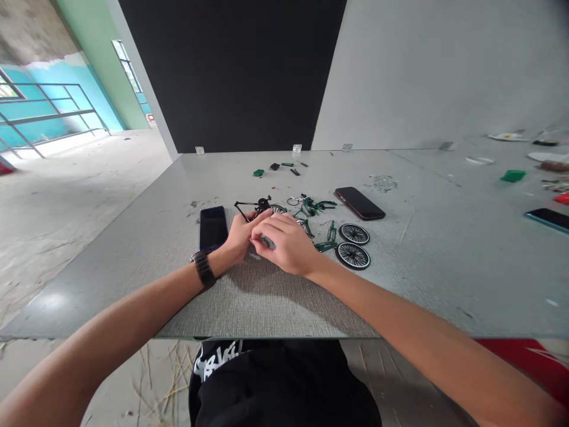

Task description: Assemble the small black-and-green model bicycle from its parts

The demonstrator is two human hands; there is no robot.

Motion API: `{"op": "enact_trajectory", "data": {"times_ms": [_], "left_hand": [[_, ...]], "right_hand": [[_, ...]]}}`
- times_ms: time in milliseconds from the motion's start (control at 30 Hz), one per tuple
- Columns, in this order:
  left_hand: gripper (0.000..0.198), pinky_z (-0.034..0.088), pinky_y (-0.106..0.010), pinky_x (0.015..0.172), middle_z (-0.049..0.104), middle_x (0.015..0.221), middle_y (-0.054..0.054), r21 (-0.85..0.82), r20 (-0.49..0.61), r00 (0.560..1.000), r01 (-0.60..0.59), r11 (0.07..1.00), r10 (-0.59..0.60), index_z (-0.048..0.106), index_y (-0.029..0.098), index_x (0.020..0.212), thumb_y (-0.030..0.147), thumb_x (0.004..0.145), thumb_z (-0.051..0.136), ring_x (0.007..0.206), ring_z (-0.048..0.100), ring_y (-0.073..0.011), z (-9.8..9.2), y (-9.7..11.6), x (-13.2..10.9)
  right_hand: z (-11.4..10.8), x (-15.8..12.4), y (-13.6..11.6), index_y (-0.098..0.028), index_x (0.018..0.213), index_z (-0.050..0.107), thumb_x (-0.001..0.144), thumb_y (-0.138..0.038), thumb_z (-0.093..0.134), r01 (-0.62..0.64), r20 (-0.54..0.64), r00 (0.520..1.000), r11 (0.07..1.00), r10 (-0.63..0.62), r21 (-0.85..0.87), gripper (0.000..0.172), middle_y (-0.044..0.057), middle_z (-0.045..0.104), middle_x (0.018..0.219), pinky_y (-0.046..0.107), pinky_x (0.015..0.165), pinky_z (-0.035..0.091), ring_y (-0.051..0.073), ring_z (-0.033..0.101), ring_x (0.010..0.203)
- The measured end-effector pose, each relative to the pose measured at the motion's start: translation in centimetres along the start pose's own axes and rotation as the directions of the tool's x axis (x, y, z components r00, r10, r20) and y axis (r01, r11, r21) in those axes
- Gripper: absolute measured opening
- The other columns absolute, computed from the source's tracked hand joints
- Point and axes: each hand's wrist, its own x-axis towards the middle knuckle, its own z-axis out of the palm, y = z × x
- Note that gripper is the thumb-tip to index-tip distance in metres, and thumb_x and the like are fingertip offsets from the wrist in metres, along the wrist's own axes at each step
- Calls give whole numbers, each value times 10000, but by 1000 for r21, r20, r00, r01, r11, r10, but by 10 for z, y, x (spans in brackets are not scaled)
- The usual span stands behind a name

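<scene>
My left hand (242, 234) is closed around a black model bicycle frame (263, 204), whose thin bars stick out above the fingers. Close behind my fingers shows part of a spoked wheel (278, 209); I cannot tell if it is joined to the frame. My right hand (284, 240) presses against the left with thumb and forefinger pinched together, and whatever is between them is hidden. Just right of it lie green bicycle parts (315, 206), flat green pieces (326, 245) and two small spoked wheels, one (354, 233) behind the other (352, 255).
A dark phone (213, 226) lies beside my left wrist, another phone (360, 203) right of the parts. Small green and black pieces (258, 172) sit farther back. A black and white panel (240, 71) rises at the table's rear edge. More items, including a phone (549, 219), lie far right.
</scene>
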Motion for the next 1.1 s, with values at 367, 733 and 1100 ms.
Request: {"op": "enact_trajectory", "data": {"times_ms": [367, 733, 1100], "left_hand": [[202, 412, -277, 618, 610, 711, -51, -11, 25, 1000, 13, 1000, -13, 675, 151, 738, 319, 779, 779, 692, 530, -150, 1, 5, -5], [299, 367, -245, 540, 561, 632, 1, 31, 22, 998, -55, 998, 54, 648, 155, 695, 418, 787, 756, 571, 464, -94, -3, -4, 4], [381, 338, -237, 483, 552, 608, -2, 72, -32, 994, -99, 992, 102, 641, 155, 664, 496, 771, 771, 521, 462, -84, -5, -4, 2]], "right_hand": [[-2, 2, -6, -228, 870, 624, 963, -196, 541, 62, -49, 996, 991, -68, -115, 128, 33, 701, 910, 371, 867, 398, 209, 585, 905], [3, -1, -5, -240, 852, 487, 914, -160, 523, -19, -92, 995, 990, 32, 138, 108, 17, 628, 805, 349, 810, 467, 181, 564, 793], [-11, 0, 4, -244, 1055, 550, 886, -191, 617, -246, -74, 953, 895, 293, 372, 189, 13, 693, 905, 338, 823, 536, 169, 651, 835]]}}
